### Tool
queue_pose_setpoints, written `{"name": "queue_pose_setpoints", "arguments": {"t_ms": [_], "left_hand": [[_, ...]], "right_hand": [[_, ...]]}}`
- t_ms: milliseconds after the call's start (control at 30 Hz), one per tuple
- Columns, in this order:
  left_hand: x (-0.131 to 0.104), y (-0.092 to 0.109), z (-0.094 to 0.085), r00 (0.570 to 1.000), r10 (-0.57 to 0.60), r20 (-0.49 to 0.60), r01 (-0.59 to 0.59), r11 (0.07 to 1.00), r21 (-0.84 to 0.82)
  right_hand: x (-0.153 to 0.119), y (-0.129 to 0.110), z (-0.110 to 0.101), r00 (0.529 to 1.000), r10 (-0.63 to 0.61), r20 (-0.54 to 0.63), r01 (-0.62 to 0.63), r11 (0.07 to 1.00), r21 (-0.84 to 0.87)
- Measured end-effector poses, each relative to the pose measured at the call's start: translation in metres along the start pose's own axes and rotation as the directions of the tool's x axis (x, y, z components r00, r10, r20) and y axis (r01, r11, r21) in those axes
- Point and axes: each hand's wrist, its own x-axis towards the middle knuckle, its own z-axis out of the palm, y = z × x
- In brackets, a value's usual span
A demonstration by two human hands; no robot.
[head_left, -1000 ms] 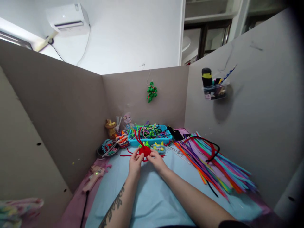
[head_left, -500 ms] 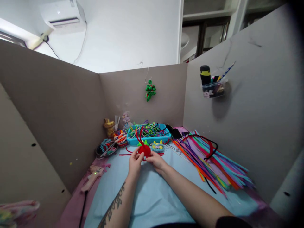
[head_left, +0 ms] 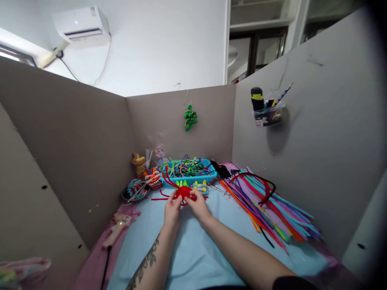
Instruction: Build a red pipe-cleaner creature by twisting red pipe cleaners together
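Held between both hands toward the far middle of the tabletop (head_left: 193,257), just in front of the blue tray (head_left: 190,178): a red pipe-cleaner ball (head_left: 183,192) with loose stems sticking out. Left hand (head_left: 172,209) pinched shut on its left side, right hand (head_left: 198,206) closed on its right. Likely feather-light, fuzzy, grippy rather than slippery; soft pile over bendable wire, easily deformed. Best taken by the dense wound core, not the springy stems. Lay beside: a fan of coloured pipe cleaners (head_left: 272,213) along the right edge.
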Motion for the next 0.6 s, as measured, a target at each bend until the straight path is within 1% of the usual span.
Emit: {"name": "queue_pose_setpoints", "arguments": {"t_ms": [67,100,233,300,400,500,600], "left_hand": [[-0.001,0.0,0.001,1.0,-0.007,0.008,0.007,1.0,-0.006],[-0.001,0.0,0.002,1.0,-0.011,0.014,0.011,1.0,-0.005],[-0.002,-0.002,0.003,1.0,-0.017,0.026,0.017,1.0,0.017],[-0.002,-0.004,0.003,1.0,-0.02,0.021,0.02,1.0,0.024],[-0.002,-0.005,0.003,1.0,-0.017,0.019,0.017,1.0,0.017],[-0.001,-0.006,0.003,0.999,0.005,0.033,-0.005,1.0,-0.008],[0.001,-0.009,0.003,0.998,0.03,0.055,-0.029,0.999,-0.023]], "right_hand": [[0.0,0.0,-0.002,0.997,-0.045,-0.069,0.039,0.996,-0.083],[0.001,0.0,-0.003,0.995,-0.054,-0.082,0.046,0.994,-0.101],[0.001,-0.001,-0.005,0.997,-0.024,-0.073,0.019,0.997,-0.071],[0.001,0.001,-0.005,0.998,-0.005,-0.069,0.003,1.0,-0.028],[0.003,0.004,-0.002,0.994,0.05,-0.096,-0.045,0.998,0.051],[0.005,0.008,0.003,0.977,0.163,-0.136,-0.138,0.974,0.179],[0.007,0.01,0.007,0.954,0.261,-0.145,-0.207,0.928,0.309]]}}
